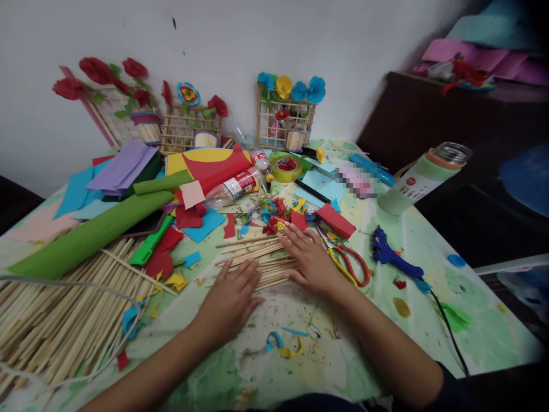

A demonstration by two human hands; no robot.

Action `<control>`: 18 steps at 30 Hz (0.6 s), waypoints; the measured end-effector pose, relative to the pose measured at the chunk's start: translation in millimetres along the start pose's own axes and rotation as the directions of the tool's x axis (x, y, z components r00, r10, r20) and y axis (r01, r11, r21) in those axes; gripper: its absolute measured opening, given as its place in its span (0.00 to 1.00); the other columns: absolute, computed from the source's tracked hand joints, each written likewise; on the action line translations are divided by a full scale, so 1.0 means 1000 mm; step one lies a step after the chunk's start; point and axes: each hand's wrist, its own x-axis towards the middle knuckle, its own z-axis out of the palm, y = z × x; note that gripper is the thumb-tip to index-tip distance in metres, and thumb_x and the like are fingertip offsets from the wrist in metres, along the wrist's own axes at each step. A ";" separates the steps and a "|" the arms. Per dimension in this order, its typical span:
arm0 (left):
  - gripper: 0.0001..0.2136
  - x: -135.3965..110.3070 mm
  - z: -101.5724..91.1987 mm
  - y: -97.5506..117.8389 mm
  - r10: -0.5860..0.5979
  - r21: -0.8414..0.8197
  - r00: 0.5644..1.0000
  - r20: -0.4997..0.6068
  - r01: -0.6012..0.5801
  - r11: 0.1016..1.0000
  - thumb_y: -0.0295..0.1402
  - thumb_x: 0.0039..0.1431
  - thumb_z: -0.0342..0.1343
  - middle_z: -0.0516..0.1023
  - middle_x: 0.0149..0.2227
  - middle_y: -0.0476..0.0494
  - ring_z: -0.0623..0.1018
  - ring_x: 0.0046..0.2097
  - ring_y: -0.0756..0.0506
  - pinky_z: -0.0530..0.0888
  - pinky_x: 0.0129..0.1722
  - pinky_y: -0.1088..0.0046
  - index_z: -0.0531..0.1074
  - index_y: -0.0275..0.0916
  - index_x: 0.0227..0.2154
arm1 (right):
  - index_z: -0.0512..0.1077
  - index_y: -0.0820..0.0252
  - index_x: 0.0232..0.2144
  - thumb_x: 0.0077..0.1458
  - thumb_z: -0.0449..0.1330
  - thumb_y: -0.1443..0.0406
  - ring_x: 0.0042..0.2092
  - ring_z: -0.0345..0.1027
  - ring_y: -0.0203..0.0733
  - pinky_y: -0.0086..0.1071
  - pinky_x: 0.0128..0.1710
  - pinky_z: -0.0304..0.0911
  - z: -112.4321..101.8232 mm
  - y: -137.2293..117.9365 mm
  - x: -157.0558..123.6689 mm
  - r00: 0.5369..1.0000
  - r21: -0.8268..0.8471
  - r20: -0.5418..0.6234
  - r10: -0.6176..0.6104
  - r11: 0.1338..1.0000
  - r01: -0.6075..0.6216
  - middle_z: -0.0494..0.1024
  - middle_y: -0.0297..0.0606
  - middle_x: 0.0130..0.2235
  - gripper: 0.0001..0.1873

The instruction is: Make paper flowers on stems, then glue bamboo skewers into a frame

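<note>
Several thin wooden sticks (270, 264) lie side by side on the table in front of me. My left hand (231, 294) rests flat over their left ends, fingers stretched out. Across their right ends lies my right hand (311, 260), its fingers spread and pointing up and left. Both palms face down, so what is beneath them is hidden. Close to my right hand are scissors (357, 266) with red and yellow handles, the blades partly behind the hand. Coloured paper scraps (278, 214) are heaped just beyond the sticks.
A large pile of sticks (72, 303) and a white cord cover the left side. Rolled green paper (94, 234), a plastic bottle (235, 187) and tape (287, 169) lie behind. At right are a blue glue gun (394, 254) and a green flask (418, 180). Stick frames with paper flowers (285, 117) lean on the wall.
</note>
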 end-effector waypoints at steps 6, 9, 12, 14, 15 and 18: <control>0.28 0.011 0.012 -0.009 0.046 0.009 0.995 0.090 -0.047 0.999 0.50 0.60 0.39 0.55 0.64 0.42 0.54 0.64 0.41 0.44 0.61 0.54 0.54 0.46 0.61 | 0.48 0.57 0.63 0.56 0.42 0.43 0.66 0.35 0.48 0.48 0.62 0.31 0.016 -0.010 0.007 0.982 0.048 0.130 -0.134 0.991 0.129 0.46 0.42 0.65 0.39; 0.27 0.026 0.015 -0.027 0.035 0.036 0.997 0.067 -0.037 0.999 0.49 0.61 0.38 0.53 0.64 0.43 0.52 0.65 0.40 0.45 0.61 0.54 0.54 0.46 0.61 | 0.47 0.57 0.63 0.57 0.41 0.44 0.66 0.35 0.47 0.48 0.62 0.32 0.022 -0.006 0.022 0.990 0.015 0.105 -0.090 0.996 0.089 0.46 0.41 0.66 0.38; 0.28 0.043 0.015 -0.044 0.027 0.050 0.998 0.051 -0.030 0.998 0.49 0.61 0.37 0.52 0.65 0.42 0.51 0.65 0.40 0.45 0.61 0.53 0.53 0.44 0.61 | 0.47 0.57 0.63 0.57 0.41 0.44 0.66 0.37 0.47 0.46 0.62 0.33 0.023 0.000 0.040 0.997 -0.028 0.057 -0.049 0.998 0.051 0.44 0.40 0.66 0.38; 0.28 0.052 0.015 -0.052 0.030 0.045 0.998 0.048 -0.032 0.998 0.49 0.61 0.37 0.51 0.65 0.41 0.50 0.65 0.40 0.45 0.61 0.53 0.52 0.43 0.62 | 0.48 0.56 0.63 0.57 0.41 0.44 0.66 0.37 0.47 0.45 0.62 0.33 0.024 0.004 0.050 0.999 -0.052 0.037 -0.021 0.998 0.023 0.44 0.40 0.66 0.38; 0.28 0.056 0.015 -0.056 0.034 0.040 0.998 0.051 -0.037 0.999 0.49 0.61 0.37 0.51 0.65 0.41 0.51 0.65 0.40 0.45 0.61 0.54 0.52 0.44 0.62 | 0.48 0.55 0.63 0.57 0.41 0.43 0.66 0.37 0.46 0.45 0.62 0.34 0.024 0.006 0.054 0.999 -0.059 0.031 -0.009 0.998 0.011 0.45 0.39 0.66 0.38; 0.28 0.064 0.016 -0.063 0.043 0.030 0.997 0.058 -0.045 0.999 0.49 0.61 0.37 0.49 0.65 0.41 0.51 0.65 0.41 0.45 0.61 0.54 0.51 0.45 0.62 | 0.47 0.54 0.63 0.58 0.39 0.44 0.66 0.36 0.46 0.44 0.62 0.36 0.025 0.009 0.062 0.999 -0.063 0.032 0.014 0.998 -0.012 0.46 0.38 0.66 0.37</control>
